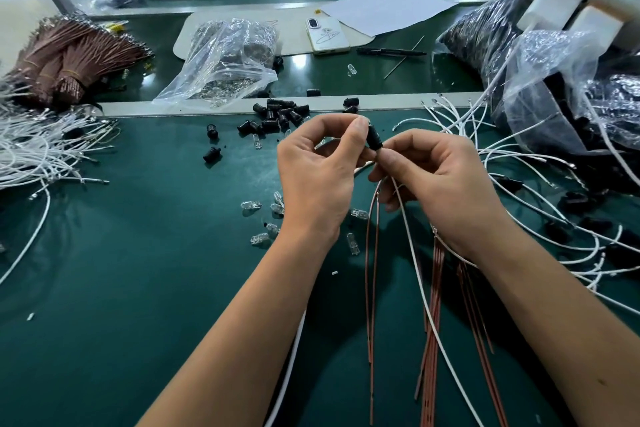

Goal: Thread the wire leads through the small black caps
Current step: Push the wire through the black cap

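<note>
A small black cap (pixel 374 137) is held above the green mat between both hands. My left hand (pixel 317 177) pinches its upper end with thumb and forefinger. My right hand (pixel 440 180) pinches its lower end, and a white lead (pixel 420 284) and thin brown leads (pixel 372 270) hang down from under its fingers toward me. More brown leads (pixel 437 322) lie under my right wrist. A loose heap of black caps (pixel 277 114) lies just beyond my hands.
Several clear glass bulbs (pixel 273 215) lie scattered under my left hand. White wires (pixel 45 149) pile up at the left, more white wires (pixel 540 191) and bags of black parts (pixel 571 107) at the right. A brown wire bundle (pixel 69 59), a clear bag (pixel 225 62) and a phone (pixel 327 35) lie behind.
</note>
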{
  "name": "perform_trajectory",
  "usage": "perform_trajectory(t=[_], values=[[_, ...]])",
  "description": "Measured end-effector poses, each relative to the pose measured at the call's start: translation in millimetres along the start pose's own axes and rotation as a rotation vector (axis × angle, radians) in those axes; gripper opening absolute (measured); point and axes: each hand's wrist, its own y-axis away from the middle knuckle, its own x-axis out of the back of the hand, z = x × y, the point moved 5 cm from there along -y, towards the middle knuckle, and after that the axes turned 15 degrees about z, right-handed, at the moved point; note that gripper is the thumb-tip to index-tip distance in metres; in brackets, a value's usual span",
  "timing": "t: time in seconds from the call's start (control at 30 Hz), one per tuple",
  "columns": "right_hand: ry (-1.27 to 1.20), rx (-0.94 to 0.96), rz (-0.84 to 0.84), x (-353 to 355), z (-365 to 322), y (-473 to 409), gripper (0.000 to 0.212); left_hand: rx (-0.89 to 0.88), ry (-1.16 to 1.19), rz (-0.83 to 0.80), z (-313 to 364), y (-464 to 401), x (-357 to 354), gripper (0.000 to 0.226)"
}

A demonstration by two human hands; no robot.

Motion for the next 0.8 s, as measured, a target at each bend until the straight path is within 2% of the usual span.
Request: perform_trajectory(t=[0.33, 0.8], values=[[0.064, 0.073, -0.040, 0.8, 1.1, -1.7, 0.008, 0.038, -0.039, -0.094, 2.0, -2.4, -1.6, 0.018], [0.039, 0.082, -0.057, -1.9, 3.8, -0.3, 0.008, -0.124, -0.102, -0.051, 7.2, -0.9, 0.5, 0.015]])
